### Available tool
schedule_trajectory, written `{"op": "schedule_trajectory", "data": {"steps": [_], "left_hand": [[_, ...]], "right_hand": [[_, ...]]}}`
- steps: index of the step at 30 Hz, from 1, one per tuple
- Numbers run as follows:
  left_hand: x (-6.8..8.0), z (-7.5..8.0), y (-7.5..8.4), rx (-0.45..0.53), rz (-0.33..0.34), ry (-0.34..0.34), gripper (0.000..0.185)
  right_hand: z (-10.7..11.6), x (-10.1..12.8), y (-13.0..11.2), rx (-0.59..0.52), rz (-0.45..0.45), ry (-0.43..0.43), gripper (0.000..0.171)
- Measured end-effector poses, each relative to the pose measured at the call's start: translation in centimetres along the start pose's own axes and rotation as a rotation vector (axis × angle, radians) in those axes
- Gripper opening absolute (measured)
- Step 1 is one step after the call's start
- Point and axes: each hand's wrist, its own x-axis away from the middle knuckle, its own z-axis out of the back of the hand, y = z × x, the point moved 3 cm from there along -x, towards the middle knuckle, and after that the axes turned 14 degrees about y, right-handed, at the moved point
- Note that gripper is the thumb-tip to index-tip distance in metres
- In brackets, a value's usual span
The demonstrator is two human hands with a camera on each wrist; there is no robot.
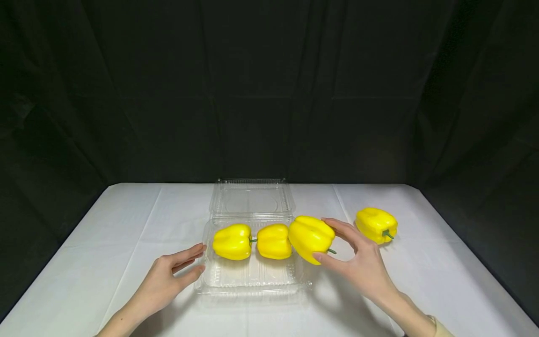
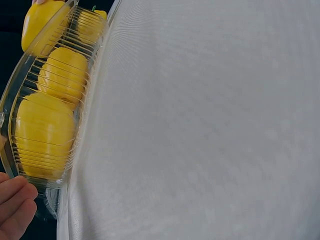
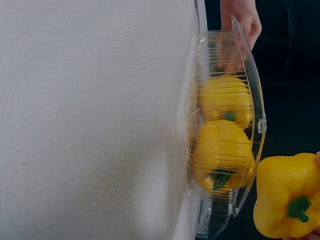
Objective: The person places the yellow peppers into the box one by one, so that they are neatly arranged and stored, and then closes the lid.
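Between the thumb and fingers of my right hand (image 1: 364, 262) is a yellow bell pepper (image 1: 310, 236), its green stem pointing right. It is raised at the right rim of a clear plastic clamshell container (image 1: 229, 280). Inside that container two more yellow peppers lie side by side, a left pepper (image 1: 232, 242) and a right pepper (image 1: 274, 241). My left hand (image 1: 166, 276) has its fingers extended, fingertips right at the container's left wall. The right wrist view shows the held pepper (image 3: 282, 192) stem-side on, above and outside the ribbed container wall (image 3: 220, 155).
The container's hinged lid (image 1: 251, 199) stands folded back at the far side. Another yellow pepper (image 1: 376, 225) lies on the white-covered table (image 1: 126, 243), to the right behind my right hand. A black curtain (image 1: 261, 93) hangs behind the table.
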Motion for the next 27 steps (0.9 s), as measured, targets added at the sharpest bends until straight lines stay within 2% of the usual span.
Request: {"op": "schedule_trajectory", "data": {"steps": [19, 27], "left_hand": [[0.0, 0.0, -0.1, 0.012, -0.007, 0.000, 0.049], [0.0, 0.0, -0.1, 0.007, -0.003, -0.002, 0.049]], "right_hand": [[-1.1, -0.1, -0.7, -0.066, 0.002, -0.072, 0.064], [-1.7, 0.0, -1.4, -0.057, 0.029, -0.089, 0.062]]}}
